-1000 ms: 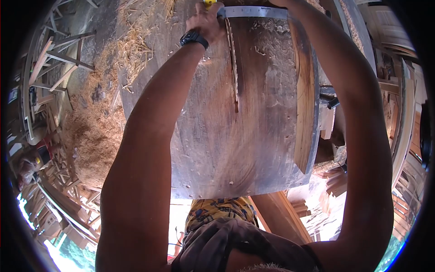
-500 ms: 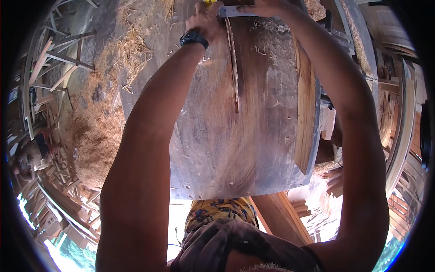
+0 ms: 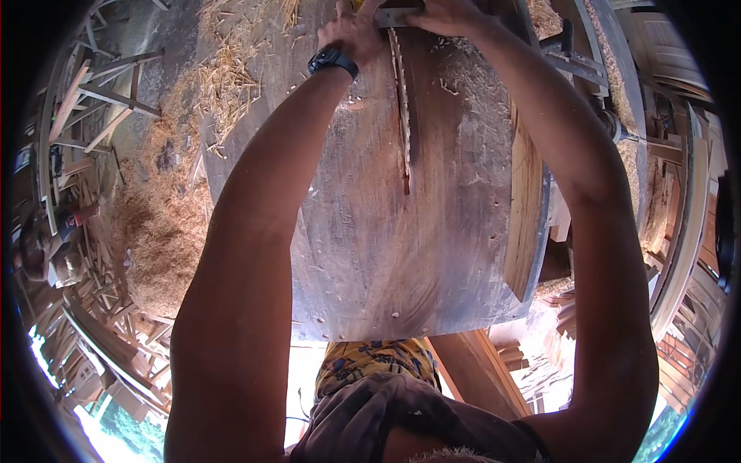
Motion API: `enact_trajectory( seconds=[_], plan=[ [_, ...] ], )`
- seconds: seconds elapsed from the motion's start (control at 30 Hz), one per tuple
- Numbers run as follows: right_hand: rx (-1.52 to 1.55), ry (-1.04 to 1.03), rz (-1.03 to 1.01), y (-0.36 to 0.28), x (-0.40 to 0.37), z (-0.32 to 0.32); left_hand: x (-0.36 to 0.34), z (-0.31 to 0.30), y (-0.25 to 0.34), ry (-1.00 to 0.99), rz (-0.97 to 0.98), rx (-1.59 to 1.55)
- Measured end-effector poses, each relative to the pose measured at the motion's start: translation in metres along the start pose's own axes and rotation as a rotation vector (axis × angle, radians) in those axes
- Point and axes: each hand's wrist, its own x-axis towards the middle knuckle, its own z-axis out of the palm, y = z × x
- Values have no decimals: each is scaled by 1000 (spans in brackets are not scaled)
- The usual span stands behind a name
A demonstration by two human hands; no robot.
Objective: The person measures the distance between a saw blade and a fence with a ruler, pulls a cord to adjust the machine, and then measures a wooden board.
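Reaching to the top centre of the frame, both hands meet at a metal strip (image 3: 395, 17) that lies on the worn saw table (image 3: 363, 255). The strip's long axis runs left to right, crosswise to the toothed blade (image 3: 403, 108), which stands in its slot and runs down the frame from just below the strip. The left hand (image 3: 351, 31), with a watch (image 3: 332, 60) on its wrist, is curled tight around a yellow case (image 3: 356, 3) at the strip's left end. The right hand (image 3: 448, 14) lies over the strip's right end, fingers pointing left; whether they pinch it or only press it flat cannot be told. A wooden board (image 3: 526, 224) lies along the table's right edge, and sawdust (image 3: 158, 239) is heaped at left.
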Motion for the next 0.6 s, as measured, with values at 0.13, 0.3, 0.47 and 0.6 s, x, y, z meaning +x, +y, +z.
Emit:
enact_trajectory(
  seconds=[0.13, 0.3, 0.47, 0.6],
  plan=[
    [16, -37, 56, -17, 5, -3, 0, -1, 1, 23, 6, 30],
    [12, 20, 21, 3, 10, 2, 0, 2, -2, -8, -23, -1],
    [-105, 165, -68, 73, 20, -15, 1, 16, -20, 100, 158, -146],
    [-128, 287, -90, 105, 34, -25, 1, 20, -25, 87, 190, -262]
  ],
)
